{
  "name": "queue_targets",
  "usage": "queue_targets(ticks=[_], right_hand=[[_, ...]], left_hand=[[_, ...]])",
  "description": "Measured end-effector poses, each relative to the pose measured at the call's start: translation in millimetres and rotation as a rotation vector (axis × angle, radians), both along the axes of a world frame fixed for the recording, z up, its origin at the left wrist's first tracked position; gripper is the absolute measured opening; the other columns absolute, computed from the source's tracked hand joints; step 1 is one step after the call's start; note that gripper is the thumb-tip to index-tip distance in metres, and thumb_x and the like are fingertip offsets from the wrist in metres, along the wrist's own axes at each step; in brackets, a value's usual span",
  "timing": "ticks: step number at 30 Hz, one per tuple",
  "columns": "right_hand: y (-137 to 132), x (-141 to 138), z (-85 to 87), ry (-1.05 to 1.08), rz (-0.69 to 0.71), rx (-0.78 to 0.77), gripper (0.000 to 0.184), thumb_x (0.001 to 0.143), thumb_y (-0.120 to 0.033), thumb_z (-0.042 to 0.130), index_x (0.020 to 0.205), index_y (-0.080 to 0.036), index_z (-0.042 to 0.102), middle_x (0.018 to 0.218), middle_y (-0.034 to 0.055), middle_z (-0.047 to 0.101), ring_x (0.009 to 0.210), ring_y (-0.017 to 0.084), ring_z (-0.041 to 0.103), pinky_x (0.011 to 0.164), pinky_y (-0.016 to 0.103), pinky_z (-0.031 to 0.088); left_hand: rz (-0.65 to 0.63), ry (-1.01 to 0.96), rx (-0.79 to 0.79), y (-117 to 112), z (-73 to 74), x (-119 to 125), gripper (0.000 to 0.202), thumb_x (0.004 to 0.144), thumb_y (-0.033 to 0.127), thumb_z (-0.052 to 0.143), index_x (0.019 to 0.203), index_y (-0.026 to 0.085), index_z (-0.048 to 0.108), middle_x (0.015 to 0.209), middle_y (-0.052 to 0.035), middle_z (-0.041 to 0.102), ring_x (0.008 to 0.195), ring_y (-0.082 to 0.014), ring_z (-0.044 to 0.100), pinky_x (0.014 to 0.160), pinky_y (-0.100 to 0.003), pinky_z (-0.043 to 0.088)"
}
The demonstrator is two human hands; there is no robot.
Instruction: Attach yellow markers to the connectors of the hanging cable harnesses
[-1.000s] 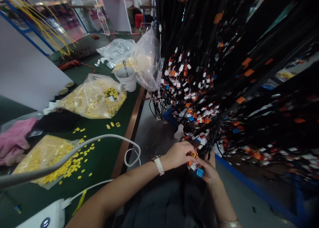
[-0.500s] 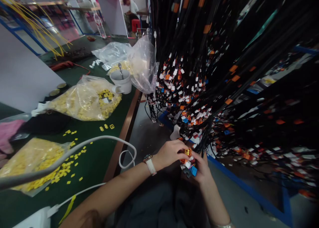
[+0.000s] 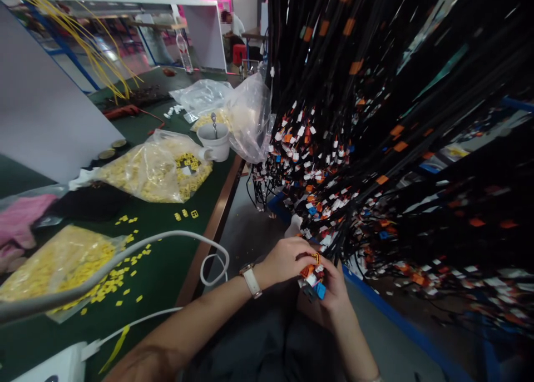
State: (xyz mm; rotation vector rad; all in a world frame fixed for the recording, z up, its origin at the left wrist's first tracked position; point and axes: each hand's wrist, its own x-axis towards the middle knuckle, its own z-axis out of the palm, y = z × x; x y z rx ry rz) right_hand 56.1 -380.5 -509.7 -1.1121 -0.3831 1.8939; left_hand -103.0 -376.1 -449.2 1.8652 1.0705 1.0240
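Note:
Both my hands meet low in the middle, over my dark lap. My left hand [image 3: 283, 259], with a white watch on its wrist, pinches a small orange connector [image 3: 312, 263] at the end of a black wire harness. My right hand [image 3: 334, 287] is curled under a cluster of connectors [image 3: 314, 282], orange, white and blue, and holds it. The wires of this cluster run up into the big hanging bundle of black harnesses [image 3: 375, 120] on the right. Many white, orange and blue connector ends dangle from that bundle.
A green bench [image 3: 167, 271] on the left carries bags of yellow plastic parts [image 3: 154, 170], loose yellow pieces [image 3: 120, 259], a white cup with a spoon [image 3: 214, 140], clear bags, pink cloth and a white cable [image 3: 167, 240]. A blue frame rail [image 3: 396, 321] runs along the floor.
The view has shifted slightly. My hands stay together on the connector cluster, turning it a little; the orange connector sits deeper between my left fingers.

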Motion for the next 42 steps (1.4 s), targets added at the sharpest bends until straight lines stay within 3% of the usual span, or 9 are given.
queue_targets(ticks=[3, 6, 13, 17, 24, 30, 34, 39, 42], right_hand=[[1.0, -4.7, 1.2, 0.084, -0.001, -0.101, 0.023, 0.051, -0.027, 0.080, 0.071, -0.021, 0.069, 0.070, 0.0017, 0.071, 0.061, 0.020, 0.063, 0.066, 0.035, 0.054], [2.2, -4.4, 2.9, 0.058, -0.014, -0.089, 0.022, 0.053, -0.024, 0.080, 0.072, -0.023, 0.069, 0.067, -0.0003, 0.070, 0.057, 0.018, 0.063, 0.063, 0.034, 0.053], [1.9, 1.5, 7.3, 0.049, 0.060, -0.101, 0.022, 0.055, -0.026, 0.080, 0.073, -0.019, 0.070, 0.071, 0.0039, 0.072, 0.060, 0.020, 0.065, 0.066, 0.035, 0.054], [0.3, -1.8, -0.9, 0.055, 0.064, -0.133, 0.025, 0.051, -0.028, 0.082, 0.071, -0.019, 0.070, 0.068, 0.0041, 0.071, 0.063, 0.021, 0.066, 0.064, 0.033, 0.054], [-5.7, 0.5, -14.8, 0.026, 0.024, -0.043, 0.036, 0.058, -0.028, 0.080, 0.091, -0.020, 0.068, 0.084, 0.0043, 0.073, 0.078, 0.023, 0.068, 0.070, 0.031, 0.053], [-6.8, 3.1, -20.4, -0.006, -0.019, 0.006, 0.038, 0.055, -0.027, 0.081, 0.090, -0.021, 0.067, 0.080, 0.0022, 0.072, 0.075, 0.022, 0.067, 0.072, 0.033, 0.052], [-6.5, 0.8, -20.5, -0.009, -0.022, 0.008, 0.037, 0.056, -0.027, 0.081, 0.088, -0.020, 0.066, 0.079, 0.0015, 0.071, 0.076, 0.022, 0.067, 0.071, 0.031, 0.052], [-9.0, -0.9, -18.7, 0.037, -0.022, -0.026, 0.035, 0.056, -0.027, 0.081, 0.086, -0.020, 0.066, 0.074, 0.0018, 0.071, 0.074, 0.021, 0.067, 0.068, 0.030, 0.052], [-9.1, -1.1, -19.5, 0.035, -0.037, -0.031, 0.034, 0.054, -0.025, 0.082, 0.082, -0.020, 0.066, 0.072, 0.0015, 0.070, 0.071, 0.020, 0.067, 0.065, 0.029, 0.052]], left_hand=[[0.060, -0.076, -0.175, 3.6, -0.9, -2.3, 0.017, 0.078, 0.027, 0.063, 0.089, 0.016, 0.070, 0.089, -0.0044, 0.068, 0.079, -0.0136, 0.060, 0.074, -0.023, 0.047], [0.066, -0.131, -0.336, 7.1, -4.2, -4.9, 0.027, 0.073, 0.032, 0.068, 0.094, 0.016, 0.070, 0.091, -0.0048, 0.067, 0.080, -0.0149, 0.060, 0.072, -0.023, 0.047], [-0.090, -0.365, -0.743, 6.2, -9.6, -1.2, 0.044, 0.069, 0.037, 0.070, 0.104, 0.011, 0.067, 0.096, -0.0094, 0.069, 0.084, -0.0177, 0.062, 0.079, -0.029, 0.047], [-0.016, -0.194, -0.590, 1.3, -15.7, 3.0, 0.033, 0.076, 0.032, 0.062, 0.102, 0.011, 0.067, 0.098, -0.0092, 0.068, 0.086, -0.0179, 0.061, 0.079, -0.028, 0.047], [0.033, 0.197, -0.247, -7.6, -14.8, 9.1, 0.023, 0.082, 0.025, 0.052, 0.098, 0.016, 0.065, 0.089, -0.0066, 0.063, 0.083, -0.0175, 0.057, 0.078, -0.029, 0.045], [0.055, 0.306, -0.115, -15.8, -22.1, 15.4, 0.022, 0.083, 0.023, 0.049, 0.101, 0.016, 0.059, 0.092, -0.0071, 0.058, 0.087, -0.0182, 0.055, 0.080, -0.030, 0.045], [0.042, 0.293, -0.116, -13.8, -19.9, 12.5, 0.023, 0.084, 0.023, 0.048, 0.101, 0.016, 0.061, 0.094, -0.0075, 0.060, 0.088, -0.0180, 0.056, 0.081, -0.030, 0.045], [-0.090, 0.102, -0.339, -4.2, -16.5, 4.9, 0.027, 0.078, 0.021, 0.055, 0.102, 0.015, 0.065, 0.099, -0.0070, 0.063, 0.089, -0.0163, 0.059, 0.079, -0.026, 0.048], [-0.087, 0.033, -0.420, -1.6, -19.2, 3.7, 0.030, 0.074, 0.017, 0.056, 0.103, 0.014, 0.066, 0.099, -0.0071, 0.063, 0.089, -0.0162, 0.060, 0.078, -0.025, 0.049]])
